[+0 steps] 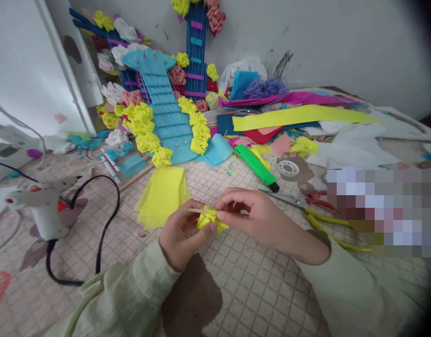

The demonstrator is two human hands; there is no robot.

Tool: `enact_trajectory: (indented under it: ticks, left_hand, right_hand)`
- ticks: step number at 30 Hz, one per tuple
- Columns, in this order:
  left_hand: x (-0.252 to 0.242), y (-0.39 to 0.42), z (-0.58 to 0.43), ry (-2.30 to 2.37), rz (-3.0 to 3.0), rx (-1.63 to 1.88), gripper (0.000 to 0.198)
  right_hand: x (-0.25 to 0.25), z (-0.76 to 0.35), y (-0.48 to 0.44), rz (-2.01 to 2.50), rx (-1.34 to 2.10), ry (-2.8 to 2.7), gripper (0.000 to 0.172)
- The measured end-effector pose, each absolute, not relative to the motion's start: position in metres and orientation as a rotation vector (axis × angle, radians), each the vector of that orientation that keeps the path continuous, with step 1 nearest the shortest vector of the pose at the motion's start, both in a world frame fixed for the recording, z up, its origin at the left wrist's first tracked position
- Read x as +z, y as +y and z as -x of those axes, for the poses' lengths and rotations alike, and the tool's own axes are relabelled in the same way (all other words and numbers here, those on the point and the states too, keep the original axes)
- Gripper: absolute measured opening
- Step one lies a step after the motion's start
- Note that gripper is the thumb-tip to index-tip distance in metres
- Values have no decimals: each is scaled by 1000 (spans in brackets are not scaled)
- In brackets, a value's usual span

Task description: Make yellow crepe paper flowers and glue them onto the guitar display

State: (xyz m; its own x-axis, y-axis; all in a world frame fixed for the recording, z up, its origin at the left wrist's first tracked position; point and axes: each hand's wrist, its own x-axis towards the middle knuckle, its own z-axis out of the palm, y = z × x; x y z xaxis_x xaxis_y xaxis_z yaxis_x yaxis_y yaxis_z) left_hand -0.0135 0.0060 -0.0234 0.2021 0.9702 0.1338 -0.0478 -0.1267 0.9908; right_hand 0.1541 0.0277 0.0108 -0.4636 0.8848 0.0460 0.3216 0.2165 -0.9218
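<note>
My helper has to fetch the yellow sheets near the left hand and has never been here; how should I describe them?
Find the big light-blue guitar shape, then look just below its lower end. There, beyond the left hand, lie thin yellow sheets. They are flat and smooth, unlike the crumpled yellow flowers along the guitar's sides.

Craft workspace — glue gun [46,210], scissors [298,201]
</note>
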Motion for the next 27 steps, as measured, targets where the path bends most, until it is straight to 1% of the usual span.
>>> enact_trajectory:
  ticks: [8,14,20,27]
  left_hand:
    - [-22,5,16,1013,-1477,1056,13]
    - [-20,4,17,1020,-1531,1034,14]
    - [-17,4,16,1054,-1549,1020,20]
    - [-18,4,17,1057,-1645,1024,14]
  right_hand:
    - [13,-154,26,1138,1336,-1861,5]
    - [15,-154,24,1143,1221,-1898,6]
    - [11,-152,22,1164,1124,-1915,7]
    - [12,-150,21,1205,1148,-1867,21]
